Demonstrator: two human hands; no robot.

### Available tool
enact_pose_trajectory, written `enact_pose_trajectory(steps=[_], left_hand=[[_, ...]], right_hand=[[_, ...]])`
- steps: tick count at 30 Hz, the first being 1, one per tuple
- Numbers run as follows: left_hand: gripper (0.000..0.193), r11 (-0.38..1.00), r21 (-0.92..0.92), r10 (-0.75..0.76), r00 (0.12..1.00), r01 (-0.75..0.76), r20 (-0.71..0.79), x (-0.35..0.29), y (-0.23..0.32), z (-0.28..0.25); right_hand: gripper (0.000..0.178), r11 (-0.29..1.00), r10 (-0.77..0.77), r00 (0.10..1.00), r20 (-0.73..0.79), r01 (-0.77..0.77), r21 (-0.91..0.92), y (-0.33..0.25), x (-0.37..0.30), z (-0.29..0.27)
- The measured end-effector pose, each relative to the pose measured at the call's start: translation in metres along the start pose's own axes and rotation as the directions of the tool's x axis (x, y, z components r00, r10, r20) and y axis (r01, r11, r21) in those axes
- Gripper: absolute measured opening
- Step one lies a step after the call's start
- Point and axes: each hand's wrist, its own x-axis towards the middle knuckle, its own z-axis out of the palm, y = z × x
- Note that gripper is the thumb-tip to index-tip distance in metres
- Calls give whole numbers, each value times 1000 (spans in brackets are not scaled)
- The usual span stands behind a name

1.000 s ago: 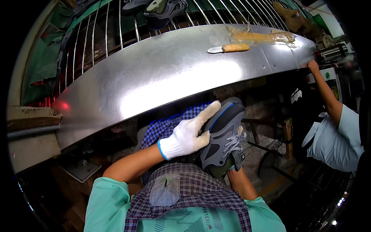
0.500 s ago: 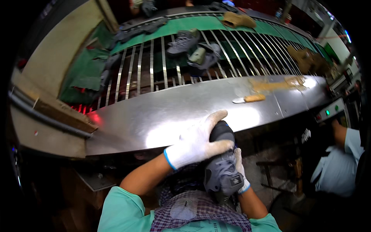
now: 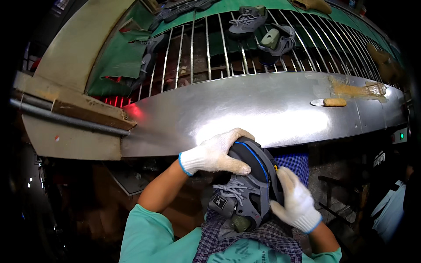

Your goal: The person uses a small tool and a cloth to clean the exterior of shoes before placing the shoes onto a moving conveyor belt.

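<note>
A grey lace-up shoe [image 3: 253, 195] with a black toe and a blue line round its edge is held close to my apron, toe pointing away. A green block [image 3: 240, 223] fills its ankle opening. My left hand [image 3: 212, 153], in a white glove, is closed over the toe, thumb on top. On the shoe's right side, my gloved right hand [image 3: 298, 201] grips the dark sole [image 3: 272, 175] between thumb and fingers. Whether the sole is fully joined to the upper, I cannot tell.
Beyond the shoe runs a metal ledge [image 3: 175, 114], with a knife [image 3: 335, 102] near brown tape [image 3: 355, 90]. Behind it, grey shoes [image 3: 247, 22] lie on a rack of metal bars [image 3: 208, 48]. A beige panel [image 3: 79, 48] with green cloth [image 3: 116, 74] stands left; a person's sleeve [image 3: 390, 210] shows right.
The shoe has rolled so its right side and sole edge show. My right hand has come out from behind it onto the sole. The whole view has shifted, moving the ledge items rightward.
</note>
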Motion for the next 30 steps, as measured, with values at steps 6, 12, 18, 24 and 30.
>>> enact_pose_trajectory(steps=[6,12,18,24,30], left_hand=[[99,997,78,-21,999,18,32,7,2,-5],[99,974,226,-20,996,0,88,11,9,-9],[99,954,298,-45,998,27,51,15,13,-8],[74,873,422,272,962,-245,-5,3,9,-5],[43,756,631,200,979,-173,29,19,63,1]], right_hand=[[63,979,-193,948,-255,170,-108,20,63,27],[37,983,-182,974,-131,180,-31,11,122,6],[28,988,100,982,161,-79,-135,-10,152,-15],[71,971,-17,979,202,-32,238,8,72,-45],[96,935,169,882,439,-284,212,12,37,-24]])
